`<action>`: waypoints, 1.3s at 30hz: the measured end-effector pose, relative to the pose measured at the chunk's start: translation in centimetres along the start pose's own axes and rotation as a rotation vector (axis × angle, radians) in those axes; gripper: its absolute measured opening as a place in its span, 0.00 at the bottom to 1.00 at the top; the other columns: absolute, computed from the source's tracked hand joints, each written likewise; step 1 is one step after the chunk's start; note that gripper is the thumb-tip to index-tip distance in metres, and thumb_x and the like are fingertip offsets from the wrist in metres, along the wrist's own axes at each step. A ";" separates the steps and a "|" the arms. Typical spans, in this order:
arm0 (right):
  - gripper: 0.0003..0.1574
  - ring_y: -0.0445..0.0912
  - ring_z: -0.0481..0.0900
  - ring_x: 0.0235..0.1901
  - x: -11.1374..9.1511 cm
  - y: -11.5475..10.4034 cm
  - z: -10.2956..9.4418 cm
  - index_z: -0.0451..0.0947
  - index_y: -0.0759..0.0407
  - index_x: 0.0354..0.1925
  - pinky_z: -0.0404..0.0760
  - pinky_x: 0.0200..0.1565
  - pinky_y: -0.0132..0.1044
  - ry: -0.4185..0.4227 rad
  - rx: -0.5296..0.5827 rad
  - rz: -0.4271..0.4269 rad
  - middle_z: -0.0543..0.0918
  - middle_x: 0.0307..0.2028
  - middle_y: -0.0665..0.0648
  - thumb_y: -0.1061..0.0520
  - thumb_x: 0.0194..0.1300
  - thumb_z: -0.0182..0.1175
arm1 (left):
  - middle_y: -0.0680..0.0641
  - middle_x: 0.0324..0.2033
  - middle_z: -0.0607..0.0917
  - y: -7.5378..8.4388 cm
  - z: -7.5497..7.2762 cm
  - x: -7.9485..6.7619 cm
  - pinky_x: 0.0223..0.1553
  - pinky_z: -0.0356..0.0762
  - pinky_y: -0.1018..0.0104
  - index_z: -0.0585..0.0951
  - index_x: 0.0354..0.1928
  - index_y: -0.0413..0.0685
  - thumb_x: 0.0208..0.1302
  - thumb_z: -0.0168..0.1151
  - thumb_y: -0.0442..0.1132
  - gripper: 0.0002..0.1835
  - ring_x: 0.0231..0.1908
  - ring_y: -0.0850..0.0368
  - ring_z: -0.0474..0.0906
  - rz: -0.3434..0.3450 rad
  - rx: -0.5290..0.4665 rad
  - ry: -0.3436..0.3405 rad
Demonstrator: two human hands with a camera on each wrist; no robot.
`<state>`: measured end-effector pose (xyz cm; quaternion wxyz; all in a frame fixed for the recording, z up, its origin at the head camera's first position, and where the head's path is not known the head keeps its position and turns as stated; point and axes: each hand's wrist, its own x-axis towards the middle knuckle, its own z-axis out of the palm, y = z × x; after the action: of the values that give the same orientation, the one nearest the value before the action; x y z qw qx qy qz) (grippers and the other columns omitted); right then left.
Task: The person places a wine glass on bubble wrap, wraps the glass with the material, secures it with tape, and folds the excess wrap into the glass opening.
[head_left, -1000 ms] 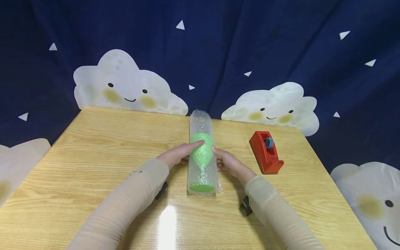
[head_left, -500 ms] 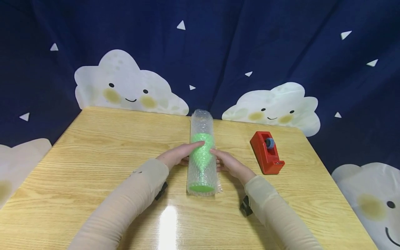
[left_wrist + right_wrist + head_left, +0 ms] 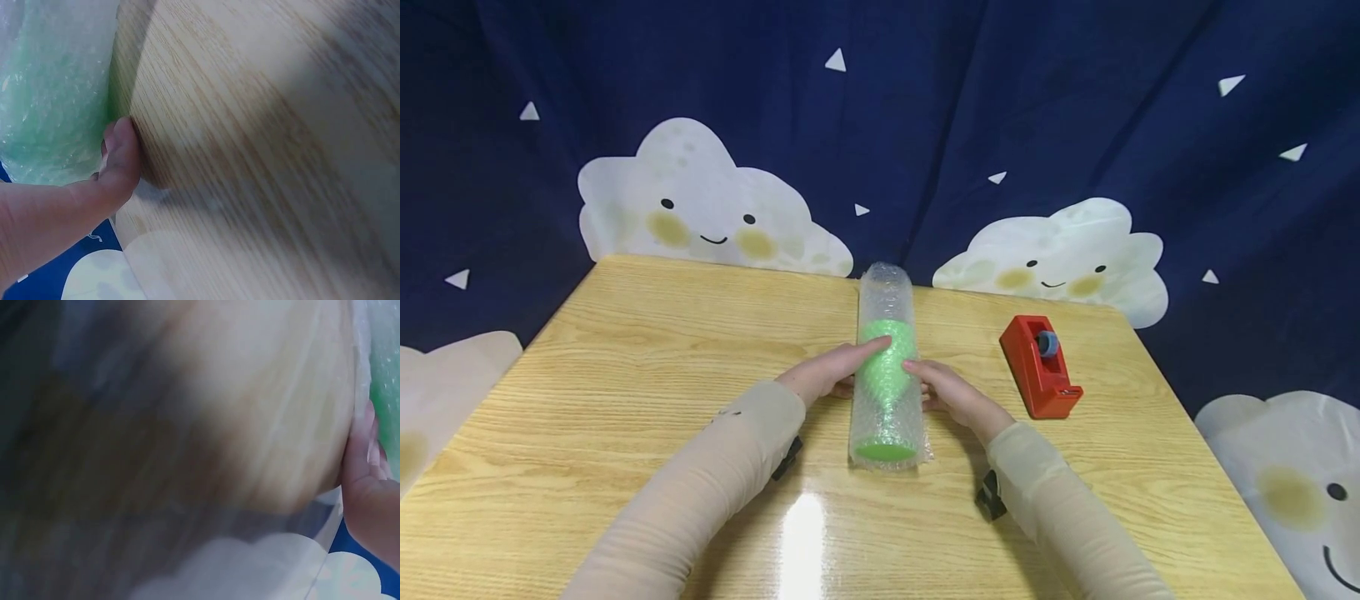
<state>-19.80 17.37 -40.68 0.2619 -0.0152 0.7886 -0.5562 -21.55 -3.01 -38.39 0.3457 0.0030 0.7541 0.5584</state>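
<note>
A bubble-wrapped bundle lies lengthwise on the wooden table in the head view. Through the clear wrap shows a green thing with a round flat end facing me; its kind is blurred by the bubbles. My left hand holds the bundle's left side, thumb across the top and fingers low along the side. From the right, my right hand grips it, its thumb tip on the upper edge. In the left wrist view the fingers bend in beside the wrap. The right wrist view has the fingers against the wrap's side.
A red tape dispenser with a blue roll stands to the right of the bundle. The wooden table ends at the back against a dark blue curtain with white clouds. A loose wrap edge sticks out at the bundle's right.
My right thumb has slid slightly inward and down onto the bundle's upper edge. The left hand keeps its hold, and the bundle stays in nearly the same place.
</note>
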 end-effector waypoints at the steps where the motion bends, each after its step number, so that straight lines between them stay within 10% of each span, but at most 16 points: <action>1: 0.39 0.40 0.79 0.42 0.0 0.1 0.0 0.59 0.67 0.65 0.78 0.50 0.41 -0.001 0.010 -0.004 0.78 0.50 0.59 0.40 0.70 0.42 | 0.41 0.60 0.72 0.0 0.0 0.0 0.59 0.70 0.54 0.58 0.69 0.42 0.61 0.44 0.70 0.46 0.59 0.47 0.71 -0.003 -0.001 0.002; 25: 0.35 0.40 0.76 0.45 0.2 -0.3 -1.0 0.59 0.66 0.63 0.76 0.53 0.44 -0.127 0.075 0.039 0.78 0.45 0.48 0.42 0.71 0.42 | 0.40 0.62 0.71 0.1 0.1 0.1 0.58 0.69 0.52 0.59 0.69 0.43 0.60 0.46 0.69 0.45 0.59 0.45 0.69 -0.043 0.006 0.026; 39: 0.44 0.55 0.69 0.56 -0.7 -2.5 -0.8 0.43 0.57 0.71 0.73 0.56 0.52 0.116 -0.058 0.033 0.61 0.61 0.67 0.51 0.66 0.55 | 0.38 0.64 0.67 0.5 0.1 0.3 0.59 0.69 0.53 0.56 0.68 0.34 0.57 0.52 0.68 0.50 0.59 0.46 0.69 -0.013 0.047 0.093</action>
<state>-20.21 17.32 -37.98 0.2240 0.0224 0.8183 -0.5289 -21.90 -2.58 -38.18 0.3139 -0.0197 0.7823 0.5377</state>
